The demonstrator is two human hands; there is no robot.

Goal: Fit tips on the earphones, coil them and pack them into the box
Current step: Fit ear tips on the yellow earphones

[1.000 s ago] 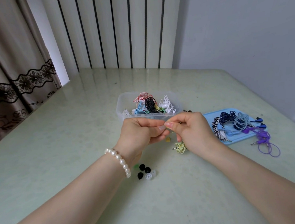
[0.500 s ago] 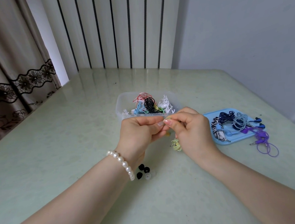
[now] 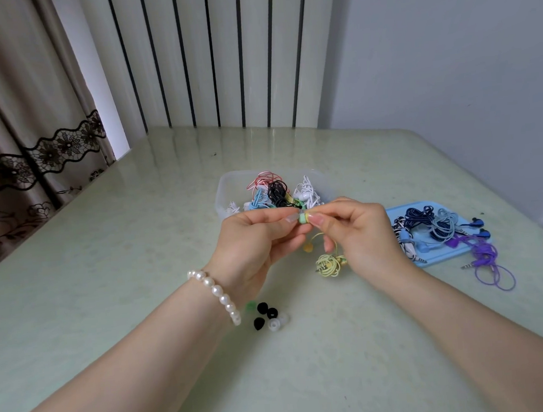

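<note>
A pale green worktop (image 3: 107,283) is seen from above, with two bare forearms reaching in from the bottom edge.

The task appears partly done. A clear plastic box (image 3: 222,196) at the far middle of the worktop already holds several coiled earphones in red, black, white and light blue. More earphones are left on a blue tray (image 3: 394,212) to the right: a striped pair, dark blue and grey-blue bundles, and a purple pair (image 3: 485,254) spilling over the tray's near edge onto the worktop. These are judged to be waiting their turn.

A yellow earphone set is in hand. One earbud (image 3: 303,218) is held up in front of the box, between the two hands. It is pinched by the curled thumb and fingers of the left hand (image 3: 253,243), and the mint-green tip on its end is pinched by the fingertips of the right hand (image 3: 360,231). Whether the tip is fully seated cannot be told. The second yellow earbud (image 3: 308,247) hangs just below, with no tip visible on it. The rest of the yellow cable (image 3: 328,264) hangs below the hands in a small, tight bundle with the plug showing.

Loose tips (image 3: 267,316), black, clear and one green, lie on the worktop near the left wrist, which wears a pearl bracelet (image 3: 216,291).
</note>
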